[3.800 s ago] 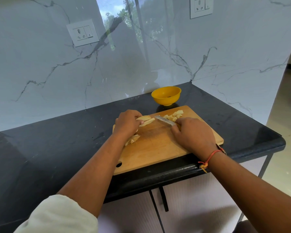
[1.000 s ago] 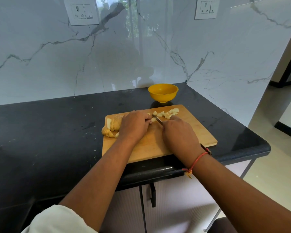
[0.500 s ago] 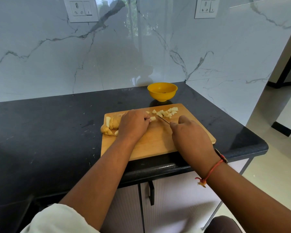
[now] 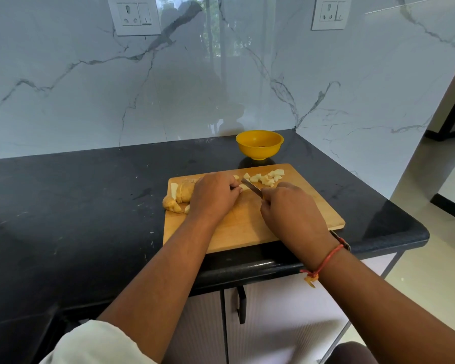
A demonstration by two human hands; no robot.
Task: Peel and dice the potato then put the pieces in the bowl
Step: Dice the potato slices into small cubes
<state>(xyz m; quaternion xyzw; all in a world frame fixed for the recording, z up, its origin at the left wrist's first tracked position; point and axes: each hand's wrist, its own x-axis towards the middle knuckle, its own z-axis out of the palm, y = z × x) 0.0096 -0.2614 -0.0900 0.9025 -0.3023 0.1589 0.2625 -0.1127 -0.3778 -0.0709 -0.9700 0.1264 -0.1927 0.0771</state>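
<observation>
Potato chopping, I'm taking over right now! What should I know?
Left hand holds a potato piece down on the cutting board.
Right hand grips the knife, blade at that piece.
Done: diced pieces heaped at the board's far edge.
Left: potato chunks at the board's left edge need dicing; then everything goes into the yellow bowl behind the board.

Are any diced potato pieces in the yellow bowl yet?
No. The yellow bowl shows none inside; the diced pieces lie on the cutting board.
</observation>
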